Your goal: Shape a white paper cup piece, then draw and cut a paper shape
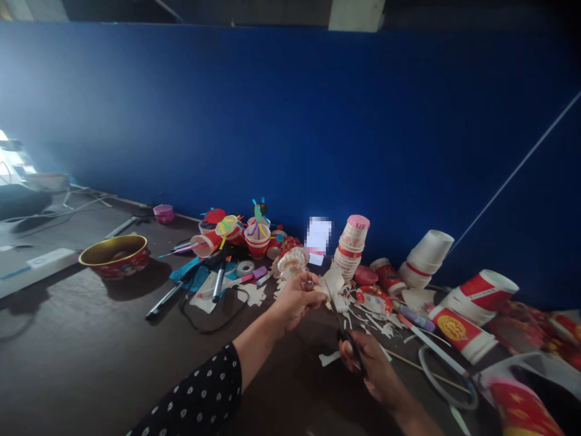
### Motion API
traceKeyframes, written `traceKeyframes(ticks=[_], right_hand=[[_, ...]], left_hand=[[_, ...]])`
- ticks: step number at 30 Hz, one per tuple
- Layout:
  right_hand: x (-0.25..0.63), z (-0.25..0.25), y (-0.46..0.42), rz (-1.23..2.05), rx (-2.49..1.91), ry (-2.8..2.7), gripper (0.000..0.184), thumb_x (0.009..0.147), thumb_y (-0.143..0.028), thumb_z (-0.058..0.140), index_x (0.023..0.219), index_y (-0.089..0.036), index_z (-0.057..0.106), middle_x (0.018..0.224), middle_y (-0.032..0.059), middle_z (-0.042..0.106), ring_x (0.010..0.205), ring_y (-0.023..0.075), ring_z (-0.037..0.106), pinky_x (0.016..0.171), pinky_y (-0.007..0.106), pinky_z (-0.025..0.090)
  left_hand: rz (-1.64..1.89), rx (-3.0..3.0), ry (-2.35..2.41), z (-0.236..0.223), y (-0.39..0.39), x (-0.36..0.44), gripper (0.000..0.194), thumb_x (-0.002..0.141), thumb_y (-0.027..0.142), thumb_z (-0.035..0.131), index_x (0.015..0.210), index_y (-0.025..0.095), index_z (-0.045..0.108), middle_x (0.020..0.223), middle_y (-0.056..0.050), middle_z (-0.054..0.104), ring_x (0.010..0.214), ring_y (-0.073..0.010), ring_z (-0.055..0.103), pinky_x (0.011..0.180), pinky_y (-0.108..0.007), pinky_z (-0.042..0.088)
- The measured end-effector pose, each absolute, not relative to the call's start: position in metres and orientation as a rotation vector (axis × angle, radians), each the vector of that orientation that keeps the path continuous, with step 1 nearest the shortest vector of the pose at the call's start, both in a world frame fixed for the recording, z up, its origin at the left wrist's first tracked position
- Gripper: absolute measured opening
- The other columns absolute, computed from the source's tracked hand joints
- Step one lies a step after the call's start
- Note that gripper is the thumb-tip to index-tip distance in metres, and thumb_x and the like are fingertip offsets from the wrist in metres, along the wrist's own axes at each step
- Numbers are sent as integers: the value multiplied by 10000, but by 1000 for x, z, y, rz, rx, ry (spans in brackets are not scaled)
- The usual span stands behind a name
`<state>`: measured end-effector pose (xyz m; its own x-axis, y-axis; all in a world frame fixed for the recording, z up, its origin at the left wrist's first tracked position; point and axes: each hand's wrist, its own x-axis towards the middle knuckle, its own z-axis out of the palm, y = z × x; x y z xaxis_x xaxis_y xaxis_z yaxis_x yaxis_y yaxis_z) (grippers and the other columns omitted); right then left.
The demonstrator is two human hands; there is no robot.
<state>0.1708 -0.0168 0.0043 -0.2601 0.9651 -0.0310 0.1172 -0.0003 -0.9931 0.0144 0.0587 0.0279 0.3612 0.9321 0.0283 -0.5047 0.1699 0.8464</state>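
My right hand (370,366) is wrapped round the black handles of a pair of scissors (355,350). The blades point up and away, reaching beside a pale piece of paper (334,280). My left hand (295,300) is closed in a pinch on that paper, just left of the blades. Behind the paper rises a tall stack of paper cups (351,245) topped with pink. White paper scraps (384,327) lie strewn to the right of the blades. Just beyond my left hand is a cut, frilled white paper piece (293,260).
A gold-rimmed red bowl (113,257) stands on the dark table at left. Decorated cups (258,239), markers (219,281) and a tape roll (246,268) sit left of centre. More paper cups (463,333) and a clear ring (447,378) crowd the right. A blue partition (272,121) closes the back.
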Motion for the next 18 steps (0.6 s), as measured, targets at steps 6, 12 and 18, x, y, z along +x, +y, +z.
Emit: traceKeyframes(ticks=[6,12,18], right_hand=[[171,1,-16,1394,-1180,-1453,521,579,-682,555,512,-202,363,464,-79,266,447,61,211,427,223,155],[175,-6,-15,1397,-1147,-1491,494,640,-647,541,537,-196,369,483,-77,267,454,61,207,430,226,149],[177,-9,-16,1397,-1152,-1517,461,685,-605,533,551,-193,375,487,-80,253,456,61,191,430,229,137]], left_hand=[[1075,925,605,30,61,12,422,487,139,734,787,161,438,510,42,548,434,-65,479,441,-169,299],[1056,962,617,32,62,9,410,488,123,713,793,159,441,517,42,550,433,-64,479,438,-167,310],[1025,972,612,36,61,5,409,485,110,708,796,164,447,524,39,555,451,-72,486,438,-167,303]])
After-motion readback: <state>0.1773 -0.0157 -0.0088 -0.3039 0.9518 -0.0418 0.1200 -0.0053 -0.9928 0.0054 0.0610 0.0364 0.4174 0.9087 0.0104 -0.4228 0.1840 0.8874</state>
